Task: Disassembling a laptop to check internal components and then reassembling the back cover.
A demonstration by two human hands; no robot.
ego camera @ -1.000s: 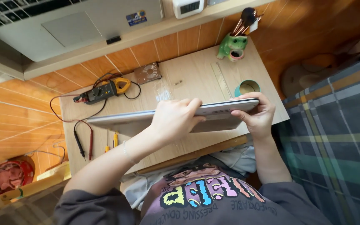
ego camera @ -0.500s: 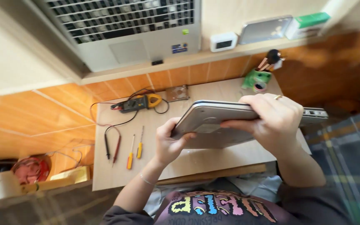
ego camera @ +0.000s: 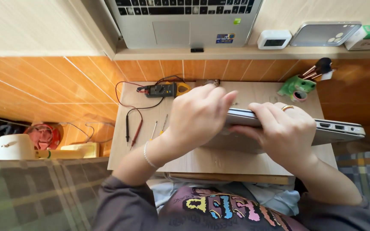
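Observation:
A closed silver laptop (ego camera: 339,131) is held above a small light wooden table (ego camera: 202,160). My right hand (ego camera: 285,134) wraps over its top near the middle, a ring on one finger. At the laptop's left end my left hand (ego camera: 198,117) grips the edge, a thin bracelet on the wrist. The laptop's side ports face me at the right. Most of its body is hidden under my hands.
A clamp meter (ego camera: 163,90) with red and black probe leads (ego camera: 132,126) and two small screwdrivers (ego camera: 159,127) lie at the table's left. A green frog-shaped holder (ego camera: 296,87) stands back right. On the shelf above sit an open laptop (ego camera: 180,21), a white device (ego camera: 274,39) and a phone (ego camera: 324,34).
The laptop has swung to the right and dropped closer to the table. My left hand shifted from under its left end onto its edge. The view has tilted up toward the shelf.

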